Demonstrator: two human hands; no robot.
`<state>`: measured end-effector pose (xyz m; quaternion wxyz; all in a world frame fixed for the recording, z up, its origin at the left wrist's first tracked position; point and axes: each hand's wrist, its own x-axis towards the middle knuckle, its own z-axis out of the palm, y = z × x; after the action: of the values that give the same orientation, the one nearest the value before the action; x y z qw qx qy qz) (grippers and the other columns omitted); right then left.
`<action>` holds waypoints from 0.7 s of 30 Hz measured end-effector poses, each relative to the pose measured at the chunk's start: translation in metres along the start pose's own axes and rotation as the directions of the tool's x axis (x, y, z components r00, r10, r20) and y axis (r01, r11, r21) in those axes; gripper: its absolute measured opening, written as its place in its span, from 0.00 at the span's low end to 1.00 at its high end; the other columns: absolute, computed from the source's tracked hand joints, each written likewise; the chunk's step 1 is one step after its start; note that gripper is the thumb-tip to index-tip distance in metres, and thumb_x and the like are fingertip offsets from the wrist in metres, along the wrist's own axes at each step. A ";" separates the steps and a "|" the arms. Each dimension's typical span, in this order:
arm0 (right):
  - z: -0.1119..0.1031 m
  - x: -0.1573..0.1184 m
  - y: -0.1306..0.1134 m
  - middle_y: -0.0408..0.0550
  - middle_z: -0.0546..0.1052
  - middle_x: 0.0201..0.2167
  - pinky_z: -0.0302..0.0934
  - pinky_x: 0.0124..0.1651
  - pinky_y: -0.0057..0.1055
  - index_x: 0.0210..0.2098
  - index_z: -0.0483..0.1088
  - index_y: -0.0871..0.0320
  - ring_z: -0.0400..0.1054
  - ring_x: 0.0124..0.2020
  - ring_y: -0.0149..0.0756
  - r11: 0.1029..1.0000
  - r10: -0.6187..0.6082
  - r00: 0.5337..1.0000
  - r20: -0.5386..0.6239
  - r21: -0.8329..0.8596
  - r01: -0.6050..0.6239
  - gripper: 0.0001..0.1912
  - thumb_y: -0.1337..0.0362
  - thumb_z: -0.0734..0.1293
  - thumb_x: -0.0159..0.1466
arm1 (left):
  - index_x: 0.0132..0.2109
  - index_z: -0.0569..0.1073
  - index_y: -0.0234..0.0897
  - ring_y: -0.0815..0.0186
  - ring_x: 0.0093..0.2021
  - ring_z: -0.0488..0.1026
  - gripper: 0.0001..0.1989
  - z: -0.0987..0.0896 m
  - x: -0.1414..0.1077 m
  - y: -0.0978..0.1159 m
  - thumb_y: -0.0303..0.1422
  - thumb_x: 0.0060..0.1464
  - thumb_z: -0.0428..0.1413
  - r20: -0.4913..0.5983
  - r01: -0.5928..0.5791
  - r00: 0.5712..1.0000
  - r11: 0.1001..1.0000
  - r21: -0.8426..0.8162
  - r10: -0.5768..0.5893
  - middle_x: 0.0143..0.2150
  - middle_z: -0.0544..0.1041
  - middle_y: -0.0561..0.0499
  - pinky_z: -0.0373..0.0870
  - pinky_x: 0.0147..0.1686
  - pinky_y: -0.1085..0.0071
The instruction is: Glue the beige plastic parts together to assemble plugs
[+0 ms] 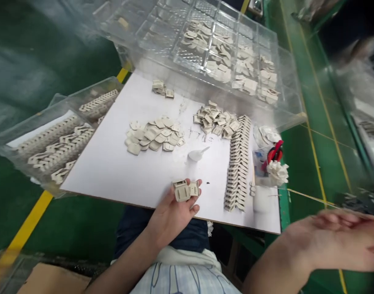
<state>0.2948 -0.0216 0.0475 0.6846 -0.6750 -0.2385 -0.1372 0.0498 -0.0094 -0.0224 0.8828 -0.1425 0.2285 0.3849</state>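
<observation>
Far L, clear bin (5,157). On white board (110,175), pile of flat pcs (156,134). L hand (176,212), palm up, fingers part-curled, holds beige part (182,193) + smaller pc (194,188) nr board's front edge. Then white nozzle (196,154), zigzag row of pcs (237,163). Far R, R hand (347,232) blurred, off board; can't tell grip.

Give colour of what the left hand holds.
Greyish beige. The held parts show best in the head view.

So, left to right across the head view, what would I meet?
Clear plastic tray of beige parts, heap of flat beige plastic pieces, white pointed-nozzle bottle, row of beige bent plastic parts, red-handled tool, bare right hand.
</observation>
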 end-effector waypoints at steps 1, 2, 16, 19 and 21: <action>0.007 -0.018 -0.005 0.40 0.56 0.22 0.40 0.17 0.31 0.24 0.58 0.50 0.49 0.21 0.31 0.995 0.045 0.997 0.056 0.089 -0.050 0.19 0.53 0.69 0.65 | 0.42 0.84 0.43 0.62 0.54 0.71 0.20 0.000 0.000 0.000 0.43 0.43 0.75 0.003 0.003 1.000 1.000 -0.006 -0.003 0.58 0.78 0.45 0.66 0.42 0.73; 0.014 -0.037 -0.009 0.39 0.59 0.21 0.43 0.16 0.27 0.25 0.63 0.52 0.51 0.20 0.28 0.977 0.114 0.981 0.160 0.160 -0.140 0.17 0.56 0.70 0.65 | 0.43 0.84 0.43 0.62 0.54 0.71 0.19 -0.001 0.000 0.001 0.43 0.43 0.74 0.007 0.004 1.000 1.000 -0.010 -0.004 0.58 0.78 0.45 0.65 0.42 0.73; 0.052 -0.122 -0.027 0.35 0.68 0.21 0.54 0.20 0.21 0.29 0.69 0.57 0.61 0.19 0.22 0.836 0.245 0.732 0.636 0.243 -0.492 0.14 0.57 0.74 0.64 | 0.42 0.84 0.44 0.62 0.53 0.71 0.19 -0.003 0.000 0.001 0.45 0.43 0.74 0.034 -0.009 0.999 1.000 0.006 0.009 0.56 0.79 0.46 0.63 0.41 0.72; 0.050 -0.122 -0.025 0.35 0.68 0.21 0.54 0.20 0.20 0.29 0.69 0.57 0.60 0.19 0.22 0.829 0.270 0.730 0.628 0.234 -0.508 0.14 0.57 0.74 0.64 | 0.42 0.84 0.43 0.61 0.52 0.71 0.19 -0.002 0.000 0.001 0.44 0.43 0.74 0.036 -0.009 0.999 1.000 -0.003 0.009 0.55 0.79 0.46 0.63 0.41 0.72; 0.050 -0.121 -0.024 0.35 0.68 0.21 0.53 0.20 0.20 0.28 0.69 0.57 0.60 0.19 0.22 0.821 0.294 0.737 0.608 0.233 -0.521 0.15 0.57 0.74 0.63 | 0.42 0.84 0.43 0.61 0.53 0.70 0.19 -0.002 -0.001 0.001 0.44 0.43 0.74 0.041 -0.003 0.999 1.000 -0.011 0.003 0.55 0.79 0.45 0.63 0.41 0.72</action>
<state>0.1728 0.0100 0.0054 0.7199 -0.5715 -0.2886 0.2681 0.0482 -0.0099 -0.0239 0.8860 -0.1389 0.2083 0.3903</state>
